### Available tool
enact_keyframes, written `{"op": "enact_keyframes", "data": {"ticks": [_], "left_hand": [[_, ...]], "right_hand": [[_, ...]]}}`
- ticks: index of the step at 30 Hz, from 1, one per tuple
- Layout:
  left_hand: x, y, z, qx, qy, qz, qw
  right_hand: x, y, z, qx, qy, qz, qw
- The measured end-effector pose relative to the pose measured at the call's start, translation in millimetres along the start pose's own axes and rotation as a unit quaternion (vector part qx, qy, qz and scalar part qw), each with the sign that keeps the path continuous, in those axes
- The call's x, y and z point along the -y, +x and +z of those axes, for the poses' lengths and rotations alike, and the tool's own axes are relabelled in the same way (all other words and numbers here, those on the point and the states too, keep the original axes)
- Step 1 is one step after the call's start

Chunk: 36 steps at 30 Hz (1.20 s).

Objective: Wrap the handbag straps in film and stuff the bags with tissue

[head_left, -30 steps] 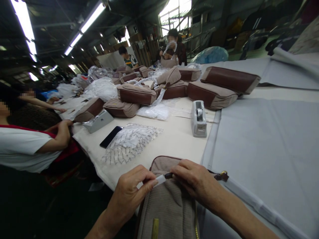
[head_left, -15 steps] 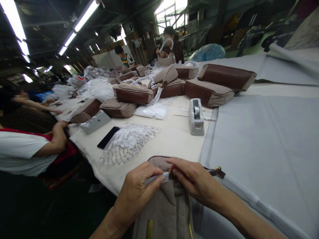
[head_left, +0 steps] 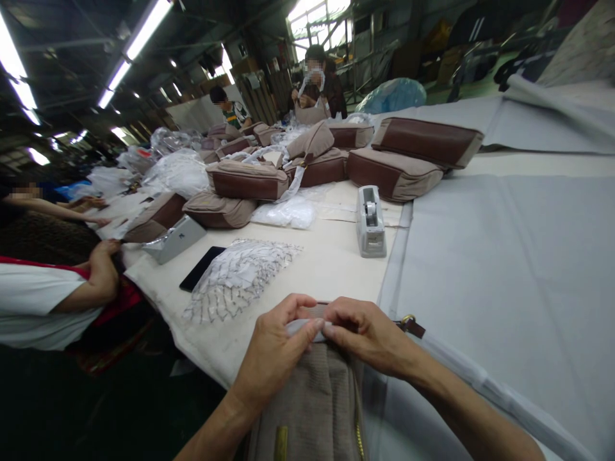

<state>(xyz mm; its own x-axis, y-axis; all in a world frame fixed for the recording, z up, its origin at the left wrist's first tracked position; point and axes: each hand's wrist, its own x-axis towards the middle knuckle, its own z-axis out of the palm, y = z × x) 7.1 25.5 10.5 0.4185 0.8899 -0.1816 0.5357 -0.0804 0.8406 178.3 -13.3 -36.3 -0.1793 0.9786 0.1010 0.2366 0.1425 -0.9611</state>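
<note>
A taupe ribbed fabric bag [head_left: 312, 397] with a brass zip and a small brass plate lies in front of me at the table's near edge. Over its far end my left hand [head_left: 283, 339] is closed on a whitish strip [head_left: 296, 328], thumb and fingers pinching it. My right hand [head_left: 360, 330] meets it there, thumb and forefinger pressed together at the strip's right end. Part of the strip is hidden behind the fingers. To the right, a brown strap end with a brass ring [head_left: 410, 325] lies beside my right wrist.
A grey tape dispenser [head_left: 371, 224] stands ahead. A phone [head_left: 202, 269] lies partly under a clear bag of white tags [head_left: 240, 275]. Brown-and-taupe bags [head_left: 247, 179] are heaped behind. Grey sheeting [head_left: 509, 256] covers the right side. A person in a white sleeve [head_left: 43, 294] stands left; others work farther back.
My right hand has come in against the left, and its fingers now pinch at the strip. The left forefinger has lifted. The view has shifted slightly.
</note>
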Motion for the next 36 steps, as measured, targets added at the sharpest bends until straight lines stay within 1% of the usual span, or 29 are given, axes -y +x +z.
{"op": "enact_keyframes", "data": {"ticks": [2,4,7,9,11,13,16,18,20,22,24,26,29,31,32,34,36], "left_hand": [[0,2,-2.4,0.005,-0.037,-0.037,0.999],[1,2,-4.5,0.014,-0.042,-0.042,0.998],[5,4,-3.6,0.026,-0.03,-0.016,0.999],[7,7,0.5,0.028,-0.038,0.003,0.999],[6,14,6.0,0.033,-0.058,0.021,0.998],[3,22,11.2,0.044,-0.069,0.037,0.996],[-3,33,15.7,0.067,-0.055,0.062,0.994],[-4,38,16.6,0.075,-0.057,0.07,0.993],[-1,41,16.3,0.081,-0.089,0.061,0.991],[3,40,14.9,0.093,-0.122,0.043,0.987],[6,38,12.4,0.108,-0.113,0.037,0.987],[6,35,9.6,0.122,-0.079,0.041,0.989],[0,35,7.1,0.135,-0.052,0.068,0.987],[-5,37,7.4,0.154,-0.046,0.094,0.983],[-6,39,8.1,0.167,-0.048,0.101,0.979],[-8,43,9.6,0.191,-0.059,0.099,0.975],[-7,44,10.1,0.19,-0.057,0.085,0.976]], "right_hand": [[-4,3,0,-0.003,0.03,0.023,0.999],[-7,3,2,-0.018,0.056,0.041,0.997],[-10,-1,3,-0.029,0.052,0.054,0.997],[-9,-4,1,-0.017,0.032,0.058,0.998],[-7,-7,-4,0.006,0.019,0.052,0.998],[-4,-7,-9,0.007,0.027,0.042,0.999],[-6,-4,-15,-0.011,0.075,0.058,0.995],[-11,-3,-14,0.005,0.126,0.087,0.988],[-16,-3,-10,0.018,0.173,0.11,0.979],[-17,-5,-5,0.011,0.19,0.124,0.974],[-14,-8,-1,0.009,0.19,0.122,0.974],[-9,-11,1,0.019,0.177,0.105,0.978],[-2,-14,-5,0.034,0.099,0.085,0.991],[-1,-15,-11,0.008,0.048,0.101,0.994],[-1,-14,-15,-0.016,0.044,0.114,0.992],[-3,-12,-19,-0.067,0.075,0.139,0.985],[-5,-11,-19,-0.087,0.125,0.147,0.977]]}}
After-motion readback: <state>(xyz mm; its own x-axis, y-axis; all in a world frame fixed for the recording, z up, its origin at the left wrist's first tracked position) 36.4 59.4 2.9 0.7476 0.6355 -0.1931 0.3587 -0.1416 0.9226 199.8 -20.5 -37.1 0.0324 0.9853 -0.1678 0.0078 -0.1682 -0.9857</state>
